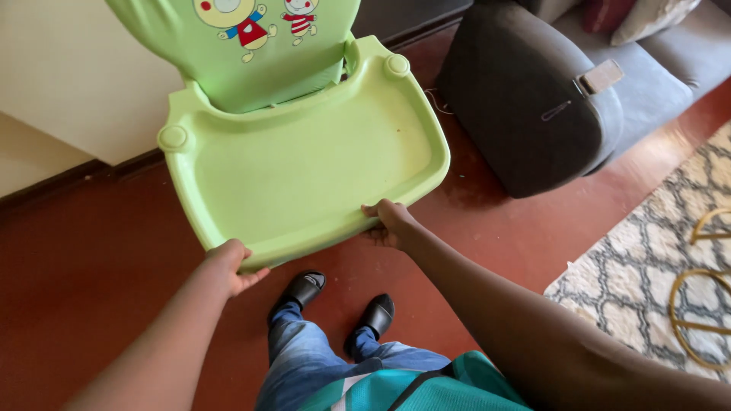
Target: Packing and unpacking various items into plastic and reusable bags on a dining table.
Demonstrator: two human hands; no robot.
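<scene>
Gripping green tray (304,164): left hand (228,266), right hand (390,221).

I had both arms stretched forward and down, bare from the elbows. My left hand (231,266) was curled, fingers tucked under and thumb on top, clamped in a grip. My right hand (390,222) reached further out, palm down, fingers hooked over and closed as well, though I could not quite see the fingertips. The right forearm ran in from the lower right corner, the left from the lower left
</scene>
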